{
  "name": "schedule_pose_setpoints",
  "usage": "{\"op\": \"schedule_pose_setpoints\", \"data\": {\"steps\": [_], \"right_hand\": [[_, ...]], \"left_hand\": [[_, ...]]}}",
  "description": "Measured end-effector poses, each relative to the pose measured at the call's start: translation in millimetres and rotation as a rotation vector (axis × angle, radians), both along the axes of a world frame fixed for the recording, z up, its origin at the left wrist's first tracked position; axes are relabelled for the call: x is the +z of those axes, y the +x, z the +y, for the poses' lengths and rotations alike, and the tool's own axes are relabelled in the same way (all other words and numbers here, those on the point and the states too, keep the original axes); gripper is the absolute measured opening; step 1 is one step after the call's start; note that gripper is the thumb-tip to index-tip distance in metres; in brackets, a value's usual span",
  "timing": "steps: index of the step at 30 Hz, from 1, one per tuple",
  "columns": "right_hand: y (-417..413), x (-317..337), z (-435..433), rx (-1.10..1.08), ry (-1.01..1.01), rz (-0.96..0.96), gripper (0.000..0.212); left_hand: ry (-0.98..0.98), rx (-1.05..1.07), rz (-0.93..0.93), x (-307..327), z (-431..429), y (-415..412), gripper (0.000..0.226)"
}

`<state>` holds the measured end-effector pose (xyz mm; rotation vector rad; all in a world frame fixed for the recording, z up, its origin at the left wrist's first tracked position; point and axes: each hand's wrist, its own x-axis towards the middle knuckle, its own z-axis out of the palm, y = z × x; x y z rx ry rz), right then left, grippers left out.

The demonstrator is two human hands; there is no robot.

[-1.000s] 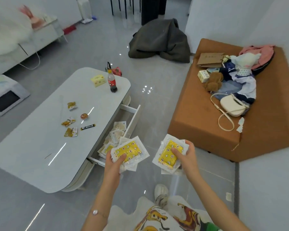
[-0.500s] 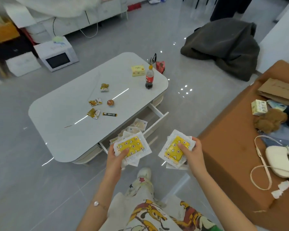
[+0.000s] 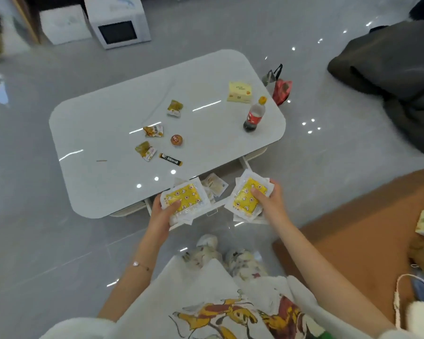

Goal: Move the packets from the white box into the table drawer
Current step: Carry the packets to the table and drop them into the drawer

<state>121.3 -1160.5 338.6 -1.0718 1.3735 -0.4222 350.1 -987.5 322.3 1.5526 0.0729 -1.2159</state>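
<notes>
My left hand (image 3: 162,214) grips a stack of yellow-and-white packets (image 3: 185,199), thumb on top. My right hand (image 3: 267,203) grips a second stack of the same packets (image 3: 246,195). Both stacks hover just above the open drawer (image 3: 216,207) at the near side of the white table (image 3: 108,133). More pale packets (image 3: 214,185) lie inside the drawer, partly hidden by the stacks. The white box is not in view.
On the table top lie several small snack wrappers (image 3: 153,131), a dark sachet (image 3: 170,159), a yellow tissue pack (image 3: 239,92) and a cola bottle (image 3: 253,116). A brown sofa (image 3: 353,241) stands at right, a microwave (image 3: 119,28) on the floor beyond the table, a dark coat (image 3: 389,77) far right.
I have stepped round to face the table's drawer side. Both hands, still holding their packet stacks, now sit over the open drawer instead of beside it.
</notes>
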Motion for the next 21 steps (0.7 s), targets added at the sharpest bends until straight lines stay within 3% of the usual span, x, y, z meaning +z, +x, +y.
{"op": "schedule_pose_setpoints", "data": {"steps": [4,11,14,18,21], "right_hand": [[20.5,-86.7,-50.7,0.027,0.085,0.050,0.052],[57.5,-326.3,-103.4,-0.047,0.306,0.105,0.052],[72.5,-419.1,-116.1,-0.065,0.320,0.128,0.031],[90.6,-501.3,-125.5,-0.032,0.409,0.109,0.025],[99.8,-534.0,-125.0,0.024,0.428,0.116,0.041]], "left_hand": [[0.096,0.052,0.044,-77.6,-38.2,1.1,0.030],[0.272,0.225,0.141,-316.4,-65.5,8.8,0.044],[0.302,0.275,0.122,-399.6,-60.7,13.2,0.043],[0.378,0.333,0.104,-471.6,-51.3,27.2,0.038],[0.433,0.301,0.073,-494.4,-48.5,33.0,0.032]]}}
